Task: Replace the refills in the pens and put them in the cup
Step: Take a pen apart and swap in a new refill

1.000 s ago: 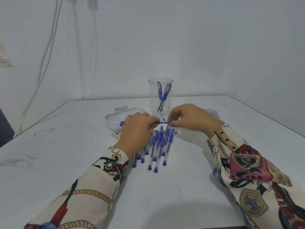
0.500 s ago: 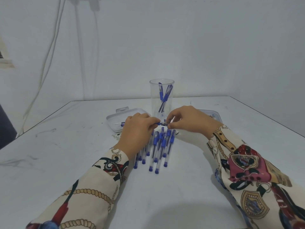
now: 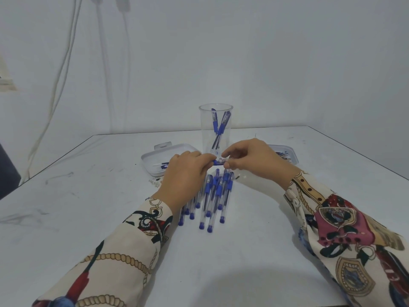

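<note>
Head view: left hand (image 3: 187,173) and right hand (image 3: 250,159) both pinch one pen (image 3: 218,162), held crosswise just above the loose pens (image 3: 212,196) and in front of the clear cup (image 3: 215,129).

Risks, my read: small parts hidden under the fingers could slip and drop into the pile; an elbow or sleeve could sweep the pile; the tall cup, holding a few pens, looks easy to tip.

Around: white tray (image 3: 155,157) behind the left hand, another container (image 3: 287,155) behind the right hand, on the tabletop (image 3: 88,218). The path to the cup looks unobstructed.
</note>
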A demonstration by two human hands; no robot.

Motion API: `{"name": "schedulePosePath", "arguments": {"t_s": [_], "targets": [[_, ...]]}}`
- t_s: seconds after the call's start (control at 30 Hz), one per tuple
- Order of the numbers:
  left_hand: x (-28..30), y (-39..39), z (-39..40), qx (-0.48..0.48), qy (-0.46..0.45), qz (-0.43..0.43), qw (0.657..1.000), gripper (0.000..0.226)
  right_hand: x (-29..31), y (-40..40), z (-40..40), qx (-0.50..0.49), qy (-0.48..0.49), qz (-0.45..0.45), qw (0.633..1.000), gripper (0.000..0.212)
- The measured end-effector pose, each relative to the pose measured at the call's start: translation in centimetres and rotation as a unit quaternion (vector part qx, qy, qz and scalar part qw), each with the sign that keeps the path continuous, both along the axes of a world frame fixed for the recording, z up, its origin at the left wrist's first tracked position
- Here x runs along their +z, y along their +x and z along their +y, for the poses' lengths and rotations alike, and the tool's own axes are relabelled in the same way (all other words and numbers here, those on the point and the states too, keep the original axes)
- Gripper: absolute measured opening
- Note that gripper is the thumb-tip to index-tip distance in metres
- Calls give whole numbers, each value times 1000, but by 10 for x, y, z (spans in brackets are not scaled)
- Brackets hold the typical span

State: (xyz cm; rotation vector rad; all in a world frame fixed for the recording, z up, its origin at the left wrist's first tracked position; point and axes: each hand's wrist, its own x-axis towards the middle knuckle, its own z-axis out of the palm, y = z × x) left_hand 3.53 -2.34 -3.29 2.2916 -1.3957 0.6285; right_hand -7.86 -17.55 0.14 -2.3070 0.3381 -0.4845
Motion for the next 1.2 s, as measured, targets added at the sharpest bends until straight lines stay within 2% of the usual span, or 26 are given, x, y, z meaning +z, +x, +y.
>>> {"name": "schedulePosePath", "arguments": {"t_s": [0.2,0.5,0.67,1.1,1.2], "targets": [[-1,0,-1,-30,-20,-6,999,34,-1,-3,-3,4,67,-26,997,20],[-5,1,-7,-52,-94,-71,992,31,0,-4,-1,15,84,-28,996,20],[-7,2,-9,-68,-122,-105,985,37,1,-4,0,12,83,-31,996,20],[-7,-5,-11,-70,-115,-107,985,40,0,-5,1,9,87,-38,995,17],[-7,-5,-11,-63,-116,-103,986,32,1,-5,1,12,94,-48,994,17]]}}
